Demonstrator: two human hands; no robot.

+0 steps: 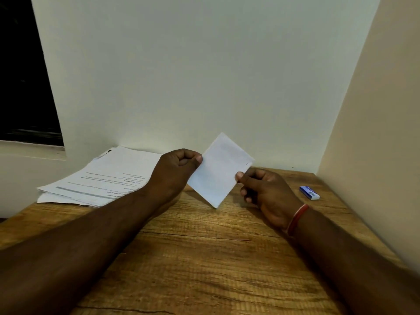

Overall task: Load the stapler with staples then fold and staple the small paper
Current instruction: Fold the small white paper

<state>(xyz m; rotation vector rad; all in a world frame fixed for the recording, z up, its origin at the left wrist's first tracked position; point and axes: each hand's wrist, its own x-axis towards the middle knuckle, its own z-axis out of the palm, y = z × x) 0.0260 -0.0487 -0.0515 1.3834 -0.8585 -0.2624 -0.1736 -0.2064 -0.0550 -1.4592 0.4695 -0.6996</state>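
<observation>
A small folded white paper (219,171) is held up above the wooden table (204,258), tilted like a diamond. A thin dark staple mark shows near its right corner. My left hand (175,171) pinches the paper's left edge between thumb and curled fingers. My right hand (266,189) pinches its right edge just below the staple mark. A small blue and white staple box (309,192) lies on the table to the right. No stapler is in view.
A loose stack of printed sheets (102,178) lies at the table's back left, against the white wall. A second wall closes the right side beyond the staple box. A dark window (25,76) is at upper left.
</observation>
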